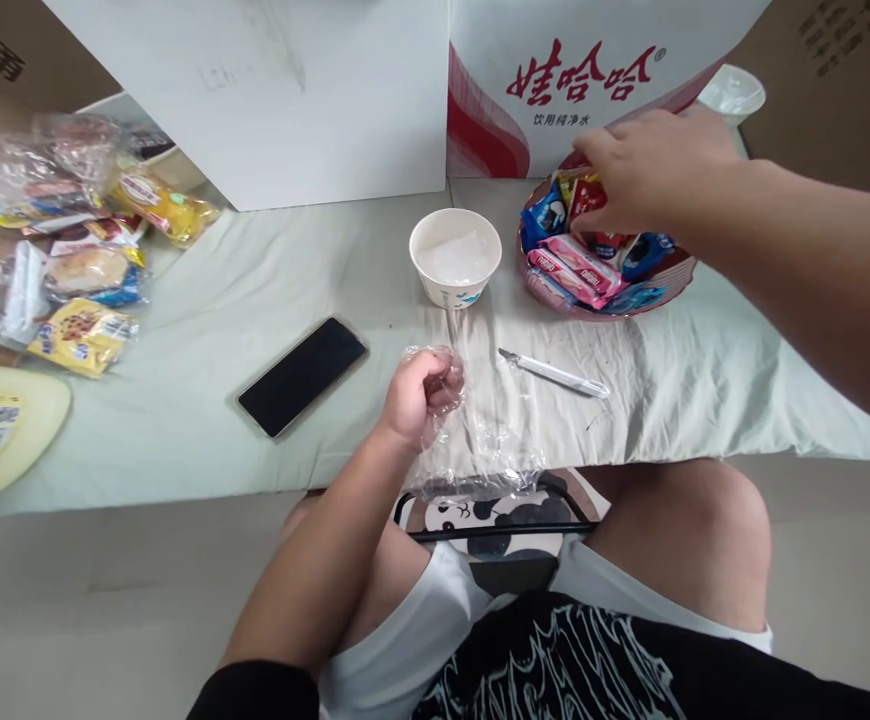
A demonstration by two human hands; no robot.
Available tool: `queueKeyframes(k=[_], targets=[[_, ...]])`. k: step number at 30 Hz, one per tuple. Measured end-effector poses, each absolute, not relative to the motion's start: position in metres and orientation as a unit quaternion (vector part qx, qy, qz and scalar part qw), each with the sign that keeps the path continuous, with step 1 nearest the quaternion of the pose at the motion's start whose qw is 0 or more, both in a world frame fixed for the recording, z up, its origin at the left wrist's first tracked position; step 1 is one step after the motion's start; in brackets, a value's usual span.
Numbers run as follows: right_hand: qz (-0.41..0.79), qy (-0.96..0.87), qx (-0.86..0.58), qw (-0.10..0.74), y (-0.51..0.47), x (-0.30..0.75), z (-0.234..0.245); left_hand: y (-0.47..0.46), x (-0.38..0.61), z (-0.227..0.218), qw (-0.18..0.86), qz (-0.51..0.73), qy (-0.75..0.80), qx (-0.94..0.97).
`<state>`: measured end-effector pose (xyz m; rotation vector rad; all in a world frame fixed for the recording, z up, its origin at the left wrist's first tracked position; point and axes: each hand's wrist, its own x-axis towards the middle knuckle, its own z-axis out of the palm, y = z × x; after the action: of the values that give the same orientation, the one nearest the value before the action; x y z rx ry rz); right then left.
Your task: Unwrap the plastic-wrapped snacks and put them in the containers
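Observation:
My left hand is closed around a clear plastic bag, which trails down over the table's front edge. Over a pink translucent bowl reaches my right hand, its thumb and forefinger apart above the packets; its other fingertips are partly hidden. Inside the bowl lie several wrapped snacks, among them a pink wafer packet and red and blue packets. A white paper bowl with a whitish, translucent sheet-like piece in it stands between my hands. A light-handled craft knife lies in front of the snack bowl.
On the left lie a phone, several bagged snacks and a pale yellow container. White cartons stand along the back. Another paper bowl is behind my right hand. A pale green cloth covers the table.

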<state>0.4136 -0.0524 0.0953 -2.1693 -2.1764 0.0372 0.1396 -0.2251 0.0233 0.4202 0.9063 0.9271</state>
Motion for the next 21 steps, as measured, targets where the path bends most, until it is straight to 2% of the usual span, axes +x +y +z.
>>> queueKeyframes(k=[7,13,16,19,20,21], targets=[[-0.100,-0.731,-0.670,-0.075,-0.073,0.427,0.100,-0.226,0.134,0.027,0.779,0.439,0.404,0.192],[0.002,-0.779,-0.626,-0.004,-0.050,0.495,0.077,-0.227,0.135,0.026,0.774,0.432,0.414,0.207],[0.030,-0.766,-0.642,-0.010,-0.053,0.492,0.086,-0.227,0.136,0.026,0.768,0.435,0.416,0.217],[-0.012,-0.731,-0.682,-0.018,-0.090,0.454,0.112,-0.227,0.136,0.026,0.765,0.433,0.421,0.222],[-0.053,-0.738,-0.673,0.016,-0.109,0.438,0.119,-0.227,0.136,0.026,0.767,0.429,0.422,0.223],[-0.098,-0.751,-0.647,0.091,-0.131,0.423,0.123,-0.227,0.136,0.026,0.769,0.424,0.421,0.227]])
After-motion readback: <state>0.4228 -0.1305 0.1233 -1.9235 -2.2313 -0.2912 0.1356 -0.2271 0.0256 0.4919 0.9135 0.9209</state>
